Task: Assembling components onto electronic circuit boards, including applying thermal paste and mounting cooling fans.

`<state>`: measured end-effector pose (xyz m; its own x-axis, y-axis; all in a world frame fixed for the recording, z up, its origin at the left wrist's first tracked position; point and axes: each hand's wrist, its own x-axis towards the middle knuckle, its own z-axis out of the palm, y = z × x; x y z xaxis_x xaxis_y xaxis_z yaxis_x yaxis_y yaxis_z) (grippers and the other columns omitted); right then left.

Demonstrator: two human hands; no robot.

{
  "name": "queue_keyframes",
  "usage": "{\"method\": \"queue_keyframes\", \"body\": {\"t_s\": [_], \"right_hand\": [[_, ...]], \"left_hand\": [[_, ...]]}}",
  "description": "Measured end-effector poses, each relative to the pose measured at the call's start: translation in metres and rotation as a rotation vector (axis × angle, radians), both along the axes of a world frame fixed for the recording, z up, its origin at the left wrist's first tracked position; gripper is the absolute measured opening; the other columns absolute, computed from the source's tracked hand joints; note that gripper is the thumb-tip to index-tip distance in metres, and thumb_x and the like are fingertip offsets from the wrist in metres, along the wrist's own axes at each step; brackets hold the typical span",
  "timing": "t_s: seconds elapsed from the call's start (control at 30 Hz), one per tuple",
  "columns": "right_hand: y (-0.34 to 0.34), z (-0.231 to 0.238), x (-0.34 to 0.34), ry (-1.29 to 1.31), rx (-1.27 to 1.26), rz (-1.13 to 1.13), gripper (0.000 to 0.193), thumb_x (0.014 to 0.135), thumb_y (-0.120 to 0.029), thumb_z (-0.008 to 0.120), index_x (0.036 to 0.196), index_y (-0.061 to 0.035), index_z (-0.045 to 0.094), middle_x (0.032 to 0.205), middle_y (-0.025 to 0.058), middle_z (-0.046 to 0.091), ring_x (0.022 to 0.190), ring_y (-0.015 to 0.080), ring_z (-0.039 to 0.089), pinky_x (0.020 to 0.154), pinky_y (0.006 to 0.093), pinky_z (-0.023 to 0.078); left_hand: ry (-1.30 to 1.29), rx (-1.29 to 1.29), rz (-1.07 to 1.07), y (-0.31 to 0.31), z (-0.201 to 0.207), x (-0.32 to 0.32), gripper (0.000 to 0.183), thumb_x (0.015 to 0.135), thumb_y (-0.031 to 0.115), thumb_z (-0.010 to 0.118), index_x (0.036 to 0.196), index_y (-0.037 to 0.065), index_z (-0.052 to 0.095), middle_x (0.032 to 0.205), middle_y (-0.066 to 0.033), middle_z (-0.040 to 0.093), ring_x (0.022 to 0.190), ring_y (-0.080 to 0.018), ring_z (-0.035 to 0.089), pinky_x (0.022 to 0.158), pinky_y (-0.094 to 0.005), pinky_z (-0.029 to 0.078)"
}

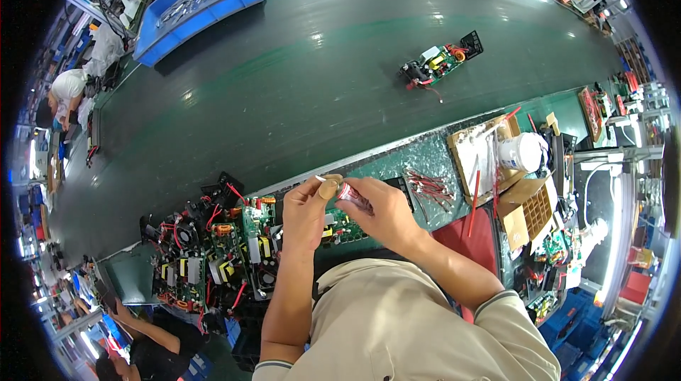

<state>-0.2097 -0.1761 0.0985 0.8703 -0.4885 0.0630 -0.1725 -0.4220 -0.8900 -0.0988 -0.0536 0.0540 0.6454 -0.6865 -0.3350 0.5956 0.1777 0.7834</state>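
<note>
My left hand [306, 207] and my right hand [383, 209] meet above a green circuit board [345, 228] at the bench edge. The right hand grips a small red and silver cylindrical part [352, 196]. The left hand pinches its thin white lead [320, 179] between thumb and fingertip. Both forearms rise from my beige shirt at the bottom of the view.
Several stacked circuit boards with red wires [213, 253] lie to the left. A dark green conveyor belt [298, 76] carries one assembled board [438, 63]. Red wires [429, 186], cardboard boxes [528, 207] and a white tub [521, 152] sit right. A blue bin [202, 1] is far left. Other workers sit at left.
</note>
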Motion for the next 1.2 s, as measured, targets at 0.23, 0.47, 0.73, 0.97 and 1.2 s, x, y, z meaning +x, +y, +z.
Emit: {"method": "queue_keyframes", "body": {"t_s": [0.23,0.47,0.73,0.97,1.2], "right_hand": [[0.003,-0.005,0.001,-0.021,-0.545,-0.056,0.045,0.076,-0.015,0.078,0.117,-0.0056,0.062,0.089,0.0067,0.064,0.075,0.0256,0.064,0.062,0.0370,0.053],[0.002,-0.005,0.000,-0.025,-0.637,-0.061,0.045,0.076,-0.016,0.078,0.117,-0.0055,0.062,0.089,0.0050,0.064,0.073,0.0227,0.063,0.063,0.0348,0.053],[0.002,-0.008,-0.002,-0.014,-0.670,-0.055,0.046,0.077,-0.017,0.078,0.119,-0.0047,0.062,0.088,0.0043,0.063,0.071,0.0214,0.062,0.062,0.0342,0.052],[0.003,-0.002,-0.003,0.030,-0.271,-0.052,0.038,0.081,-0.021,0.078,0.111,0.0005,0.067,0.073,0.0053,0.060,0.059,0.0181,0.059,0.053,0.0312,0.046],[-0.014,0.017,0.000,0.314,0.527,0.029,0.032,0.088,-0.023,0.074,0.109,0.0022,0.071,0.062,-0.0009,0.053,0.058,0.0036,0.044,0.051,0.0244,0.039]], "left_hand": [[0.084,0.015,0.153,-0.011,0.014,-0.010,0.016,0.087,0.010,0.075,0.096,-0.003,0.072,0.088,-0.0022,0.067,0.082,-0.0081,0.057,0.077,-0.0234,0.044],[0.008,0.221,0.154,-0.009,0.013,-0.008,0.027,0.081,0.017,0.083,0.094,-0.003,0.072,0.078,0.0014,0.063,0.068,-0.0058,0.047,0.063,-0.0211,0.036],[0.009,0.246,0.158,-0.010,0.014,-0.010,0.026,0.082,0.018,0.082,0.093,-0.003,0.072,0.076,0.0015,0.063,0.066,-0.0056,0.047,0.062,-0.0208,0.037],[0.016,0.125,0.081,-0.003,0.009,-0.009,0.020,0.087,0.014,0.076,0.095,-0.004,0.071,0.085,-0.0026,0.067,0.075,-0.0074,0.053,0.070,-0.0224,0.041],[0.005,0.081,0.019,-0.001,0.011,-0.007,0.016,0.090,0.011,0.072,0.096,-0.004,0.071,0.097,-0.0075,0.071,0.086,-0.0101,0.060,0.080,-0.0256,0.045]]}}
